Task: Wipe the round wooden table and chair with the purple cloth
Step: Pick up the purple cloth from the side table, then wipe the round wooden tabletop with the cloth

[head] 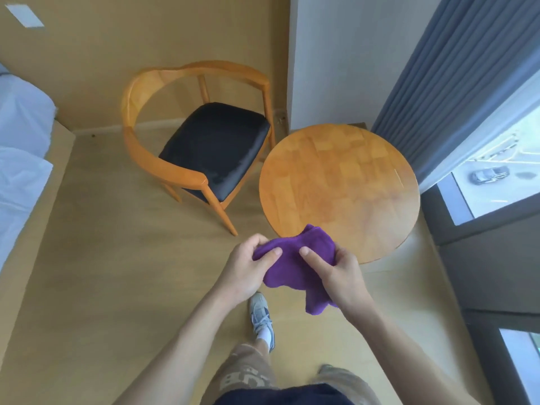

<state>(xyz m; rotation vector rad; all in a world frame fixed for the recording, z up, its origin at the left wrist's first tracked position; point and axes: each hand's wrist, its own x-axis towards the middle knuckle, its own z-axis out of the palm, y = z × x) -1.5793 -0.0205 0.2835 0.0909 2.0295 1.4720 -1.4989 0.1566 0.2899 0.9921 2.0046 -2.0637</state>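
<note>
A purple cloth (pixel 292 267) is bunched between both hands, in the air just in front of the near edge of the round wooden table (pixel 339 188). My left hand (pixel 248 264) pinches its left side with thumb on top. My right hand (pixel 336 273) grips its right side, and a corner of the cloth hangs down below that hand. The wooden chair (pixel 163 168) with a curved back and black seat (pixel 216 147) stands to the left of the table, further away.
A bed with white bedding (pixel 20 159) lies along the left edge. Grey curtains (pixel 455 68) and a large window (pixel 502 165) stand to the right of the table. A white wall corner (pixel 327 68) rises behind the table. Light wooden floor (pixel 117 273) lies between bed and chair.
</note>
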